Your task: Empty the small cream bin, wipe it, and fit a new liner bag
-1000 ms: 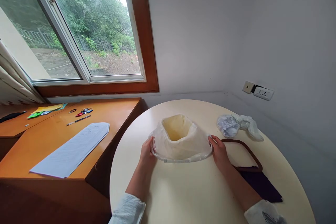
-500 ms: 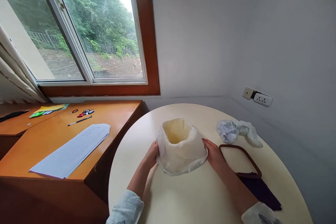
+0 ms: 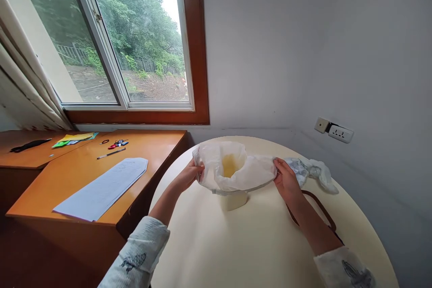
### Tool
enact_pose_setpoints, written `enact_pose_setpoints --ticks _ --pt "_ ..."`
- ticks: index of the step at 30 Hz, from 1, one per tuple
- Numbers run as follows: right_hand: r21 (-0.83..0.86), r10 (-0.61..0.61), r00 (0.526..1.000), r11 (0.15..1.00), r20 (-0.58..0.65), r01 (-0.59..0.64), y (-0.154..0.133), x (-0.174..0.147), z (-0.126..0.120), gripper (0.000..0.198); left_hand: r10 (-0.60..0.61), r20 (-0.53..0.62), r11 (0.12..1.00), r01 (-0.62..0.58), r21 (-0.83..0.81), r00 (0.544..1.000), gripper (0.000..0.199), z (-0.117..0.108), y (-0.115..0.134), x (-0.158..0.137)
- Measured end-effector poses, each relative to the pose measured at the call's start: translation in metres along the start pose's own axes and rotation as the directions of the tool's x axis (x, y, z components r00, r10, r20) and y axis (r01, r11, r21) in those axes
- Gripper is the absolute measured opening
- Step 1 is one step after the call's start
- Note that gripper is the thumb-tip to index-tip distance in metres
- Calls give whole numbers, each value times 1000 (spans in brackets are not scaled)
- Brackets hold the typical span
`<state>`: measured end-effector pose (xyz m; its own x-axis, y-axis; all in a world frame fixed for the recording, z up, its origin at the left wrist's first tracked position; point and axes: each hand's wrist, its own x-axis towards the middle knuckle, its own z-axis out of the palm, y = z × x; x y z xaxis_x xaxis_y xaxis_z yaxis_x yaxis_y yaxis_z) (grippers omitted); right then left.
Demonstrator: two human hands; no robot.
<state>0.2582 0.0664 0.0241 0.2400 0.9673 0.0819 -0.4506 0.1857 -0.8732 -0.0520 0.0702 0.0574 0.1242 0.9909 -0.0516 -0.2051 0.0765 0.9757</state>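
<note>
Curtain (image 3: 30, 72) hangs at the far left, one piece, beside one window (image 3: 145, 40) with two panes in view. Below, one dark object (image 3: 30, 145), too unclear to name, lies on the wooden desk surface, followed by a few coloured sheets (image 3: 76, 137), one small black ring (image 3: 104, 141), one bunch of keys (image 3: 118, 144), one pen (image 3: 110, 153) and a thin stack of white paper (image 3: 101, 188); the sheets overlap, so I cannot count them.

The left hand (image 3: 188, 176) pinches the left edge of one thin white bag (image 3: 258, 173), fingers closed on the plastic. The bag sits over the top of one cream bin (image 3: 235, 202) near the far side of the round table (image 3: 256, 243), its rim stretched sideways between the two hands. The bin's yellowish inside shows through the bag's opening, and its lower part shows underneath.

The right hand (image 3: 286, 181) grips the bag's right edge. Just beyond it lies crumpled plastic (image 3: 322, 175), one piece or two, I cannot tell. One brown frame (image 3: 323, 208) lies partly behind the right forearm. Two socket plates (image 3: 340, 133) are on the wall.
</note>
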Motion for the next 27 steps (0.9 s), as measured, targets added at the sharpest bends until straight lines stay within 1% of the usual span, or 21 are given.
enact_pose_setpoints --ticks 4,6,9,12,15,17,19,21,24,27 --pt "11 -25 1000 1000 -19 25 -9 -1 -1 31 15 42 996 -18 90 999 75 -7 12 -7" --pt "16 -38 999 999 -27 39 -13 -1 -3 30 21 42 992 -26 127 999 79 -11 18 -11" --pt "13 -45 999 999 -23 45 -15 0 -8 28 51 40 991 -56 125 998 80 -17 26 -16" --pt "-11 -25 1000 1000 -12 25 -17 3 -15 27 73 75 988 -82 127 995 70 -23 34 -20" --pt "-91 53 998 995 32 -50 -20 5 -20 23 70 97 988 -83 130 993 60 -26 39 -23" --pt "-180 138 987 976 81 -121 -24 6 -20 22 42 79 988 -53 146 996 49 -26 43 -23" --pt "-283 226 966 942 128 -183 -29 9 -18 21 -10 49 983 0 182 999 33 -24 46 -21" --pt "-376 285 947 902 148 -213 -33 15 -12 19 -56 28 975 49 218 998 26 -20 50 -17" --pt "-462 289 947 865 140 -196 -35 29 2 14 -95 23 963 86 254 995 26 -10 56 -6" --pt "-489 208 971 864 121 -124 -35 43 18 13 -110 20 951 99 292 994 25 2 63 2"
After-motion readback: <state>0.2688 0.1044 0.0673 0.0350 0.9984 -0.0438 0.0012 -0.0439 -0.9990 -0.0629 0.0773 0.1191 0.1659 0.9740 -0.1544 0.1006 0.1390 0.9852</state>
